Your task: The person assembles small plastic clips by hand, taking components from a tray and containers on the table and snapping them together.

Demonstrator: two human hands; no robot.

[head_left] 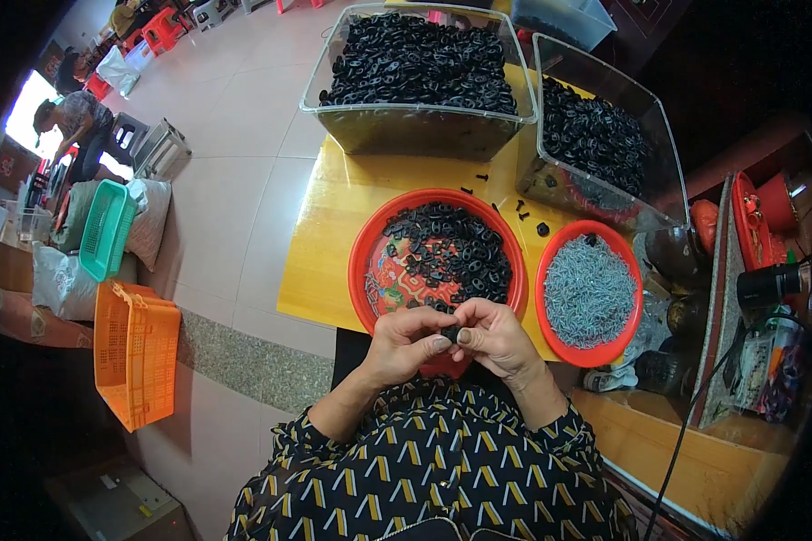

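Observation:
My left hand (406, 340) and my right hand (499, 341) meet just in front of my chest, fingertips pinched together. Between them sits a small black plastic part (449, 334), mostly covered by the thumbs and fingers. Just beyond the hands, a round red tray (361, 261) with a patterned bottom carries a heap of black oval plastic pieces (465, 248) and a few screws at its left side. To its right, a smaller red tray (639, 298) is filled with silvery screws (590, 293).
On the yellow table (320, 243) stand a large clear bin (406, 135) and a second clear bin (595, 194), both heaped with black pieces. Loose black bits (523, 212) lie between trays and bins. An orange crate (140, 356) is on the left floor; a person (81, 126) works far left.

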